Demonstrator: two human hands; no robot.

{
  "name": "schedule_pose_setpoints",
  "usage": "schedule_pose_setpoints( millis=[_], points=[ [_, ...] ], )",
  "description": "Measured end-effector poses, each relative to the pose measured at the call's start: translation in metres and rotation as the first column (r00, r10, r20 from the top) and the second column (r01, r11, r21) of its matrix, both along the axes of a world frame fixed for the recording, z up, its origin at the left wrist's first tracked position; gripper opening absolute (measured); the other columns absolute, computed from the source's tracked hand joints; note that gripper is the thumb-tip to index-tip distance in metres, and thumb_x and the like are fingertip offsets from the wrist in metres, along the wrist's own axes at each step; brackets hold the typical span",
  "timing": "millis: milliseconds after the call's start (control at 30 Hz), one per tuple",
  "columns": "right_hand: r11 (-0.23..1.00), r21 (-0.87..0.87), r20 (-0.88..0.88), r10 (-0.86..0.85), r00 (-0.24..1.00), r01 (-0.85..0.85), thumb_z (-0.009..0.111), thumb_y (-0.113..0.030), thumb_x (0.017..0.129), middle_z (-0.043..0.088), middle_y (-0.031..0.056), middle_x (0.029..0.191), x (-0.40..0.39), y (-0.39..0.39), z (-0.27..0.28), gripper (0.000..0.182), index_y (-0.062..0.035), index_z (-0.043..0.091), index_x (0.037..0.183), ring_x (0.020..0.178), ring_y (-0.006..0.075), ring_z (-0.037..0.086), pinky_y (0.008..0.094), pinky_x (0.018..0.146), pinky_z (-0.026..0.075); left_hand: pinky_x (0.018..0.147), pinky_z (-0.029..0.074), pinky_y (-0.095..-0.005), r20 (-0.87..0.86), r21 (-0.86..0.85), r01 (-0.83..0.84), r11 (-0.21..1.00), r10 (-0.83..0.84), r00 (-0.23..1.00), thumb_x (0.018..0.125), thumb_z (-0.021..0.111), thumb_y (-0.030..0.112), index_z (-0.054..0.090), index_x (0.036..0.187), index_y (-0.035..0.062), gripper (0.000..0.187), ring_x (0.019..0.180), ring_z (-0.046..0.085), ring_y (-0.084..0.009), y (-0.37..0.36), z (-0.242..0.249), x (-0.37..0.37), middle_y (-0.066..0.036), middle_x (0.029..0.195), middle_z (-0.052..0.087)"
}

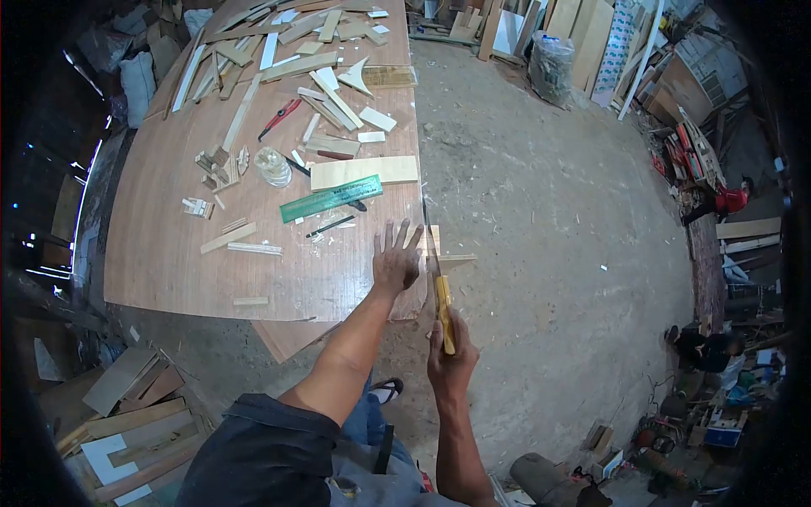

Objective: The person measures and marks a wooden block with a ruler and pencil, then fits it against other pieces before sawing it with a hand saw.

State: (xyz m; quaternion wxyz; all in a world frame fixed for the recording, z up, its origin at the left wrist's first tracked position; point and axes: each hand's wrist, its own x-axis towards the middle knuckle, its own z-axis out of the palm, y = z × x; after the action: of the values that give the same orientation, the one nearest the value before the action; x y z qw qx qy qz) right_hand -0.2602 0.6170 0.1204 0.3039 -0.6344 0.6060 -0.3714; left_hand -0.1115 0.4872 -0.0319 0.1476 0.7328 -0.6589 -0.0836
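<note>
My left hand [395, 258] lies palm down near the right edge of the table, its fingers spread. Beside its fingertips a pale piece of wood [435, 239] juts past that edge, partly hidden by the hand and the blade. My right hand [451, 348] is wrapped round the yellow handle of a handsaw [443, 300]. The thin blade points away from me, along the table edge and across the wood; whether its teeth touch cannot be made out. Ahead of my left hand are a green ruler-like strip [331, 199], a light board [365, 173] and a dark pencil-like stick [330, 226].
Many wood offcuts [329, 27] cover the far end of the table [169, 262]. A red-handled tool [280, 118] and a clear jar [272, 166] stand among scraps. Boards lean at the back right. People [710, 348] sit at the far right. Planks [127, 448] lie at lower left.
</note>
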Motion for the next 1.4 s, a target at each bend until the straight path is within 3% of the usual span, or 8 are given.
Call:
schedule_pose_setpoints(
  millis=[133, 233, 500, 567, 933, 1000, 1233, 1400],
  points=[
    [0.944, -0.321, -0.139, 0.031, 0.99, -0.075, 0.067, -0.003, 0.093, 0.074, 0.0207, 0.096, 0.015, -0.057, -0.026, 0.031, 0.0046, 0.062, 0.123, 0.08, 0.0288, 0.075, 0.0339, 0.072, 0.058, 0.117, 0.022, -0.0619, 0.0, -0.002, 0.018, 1.0, -0.018, 1.0, 0.098, 0.054, 0.03, 0.034, 0.157, 0.0258, 0.062, 0.15, 0.024, -0.0384, 0.002, 0.003, -0.001, -0.01, 0.162, 0.031],
    [0.997, -0.042, -0.059, 0.064, 0.996, -0.067, 0.066, -0.002, 0.093, 0.073, 0.0232, 0.102, 0.017, -0.072, -0.025, 0.031, 0.0047, 0.062, 0.123, 0.086, 0.0307, 0.075, 0.035, 0.077, 0.057, 0.117, 0.022, -0.0617, 0.02, -0.008, 0.028, 1.0, -0.028, 0.999, 0.099, 0.053, 0.031, 0.035, 0.156, 0.0257, 0.06, 0.151, 0.023, -0.0381, 0.0, 0.0, 0.001, -0.01, 0.162, 0.032],
    [0.981, -0.19, -0.037, 0.037, 0.999, -0.044, 0.065, -0.006, 0.094, 0.071, 0.0285, 0.103, 0.017, -0.063, -0.027, 0.033, 0.006, 0.062, 0.125, 0.093, 0.0293, 0.074, 0.0347, 0.079, 0.056, 0.117, 0.021, -0.0629, 0.02, -0.019, 0.03, 0.999, -0.029, 0.999, 0.099, 0.053, 0.032, 0.036, 0.156, 0.0246, 0.059, 0.15, 0.024, -0.04, -0.001, -0.002, 0.001, -0.011, 0.161, 0.032],
    [0.996, 0.037, -0.034, 0.082, 0.996, -0.08, 0.065, -0.006, 0.094, 0.07, 0.0286, 0.104, 0.022, -0.084, -0.031, 0.032, 0.0048, 0.062, 0.124, 0.098, 0.0301, 0.074, 0.0356, 0.082, 0.056, 0.117, 0.021, -0.063, 0.032, -0.031, 0.03, 0.999, -0.029, 0.999, 0.099, 0.053, 0.032, 0.037, 0.156, 0.0244, 0.06, 0.149, 0.025, -0.0401, -0.002, 0.0, 0.003, -0.011, 0.161, 0.032],
    [0.998, 0.01, 0.062, 0.066, 0.996, -0.067, 0.066, -0.003, 0.092, 0.071, 0.0271, 0.098, 0.026, -0.082, -0.021, 0.029, 0.0044, 0.064, 0.121, 0.094, 0.0248, 0.073, 0.0344, 0.078, 0.056, 0.12, 0.018, -0.0589, 0.034, 0.042, 0.01, 0.999, -0.012, 0.999, 0.101, 0.05, 0.036, 0.031, 0.158, 0.0287, 0.061, 0.152, 0.02, -0.0356, 0.0, 0.003, 0.001, -0.007, 0.164, 0.028],
    [0.964, -0.265, -0.048, 0.025, 0.999, -0.037, 0.067, -0.004, 0.092, 0.068, 0.0295, 0.098, 0.016, -0.047, -0.007, 0.031, 0.0028, 0.063, 0.122, 0.089, 0.0222, 0.073, 0.035, 0.075, 0.055, 0.12, 0.017, -0.0593, 0.037, 0.035, 0.013, 0.999, -0.015, 0.999, 0.101, 0.05, 0.036, 0.032, 0.158, 0.0285, 0.06, 0.152, 0.02, -0.0353, 0.0, 0.005, 0.001, -0.007, 0.164, 0.028],
    [0.996, 0.051, 0.052, 0.076, 0.996, -0.079, 0.066, -0.005, 0.093, 0.07, 0.0278, 0.104, 0.029, -0.086, -0.014, 0.032, 0.0054, 0.062, 0.123, 0.091, 0.0286, 0.073, 0.0358, 0.079, 0.055, 0.121, 0.016, -0.0595, -0.016, 0.134, 0.031, 0.991, -0.029, 0.999, 0.102, 0.047, 0.036, 0.03, 0.159, 0.0274, 0.059, 0.154, 0.015, -0.035, 0.003, 0.017, -0.001, -0.006, 0.167, 0.022],
    [0.995, -0.09, -0.008, 0.051, 0.999, -0.052, 0.066, -0.007, 0.094, 0.069, 0.0286, 0.107, 0.014, -0.037, 0.02, 0.033, 0.0038, 0.062, 0.125, 0.095, 0.0289, 0.072, 0.0354, 0.081, 0.054, 0.121, 0.014, -0.0589, -0.004, 0.189, 0.023, 0.982, -0.023, 1.0, 0.103, 0.044, 0.035, 0.028, 0.159, 0.0275, 0.059, 0.154, 0.013, -0.0349, -0.002, 0.017, 0.003, -0.006, 0.168, 0.02]
  ],
)
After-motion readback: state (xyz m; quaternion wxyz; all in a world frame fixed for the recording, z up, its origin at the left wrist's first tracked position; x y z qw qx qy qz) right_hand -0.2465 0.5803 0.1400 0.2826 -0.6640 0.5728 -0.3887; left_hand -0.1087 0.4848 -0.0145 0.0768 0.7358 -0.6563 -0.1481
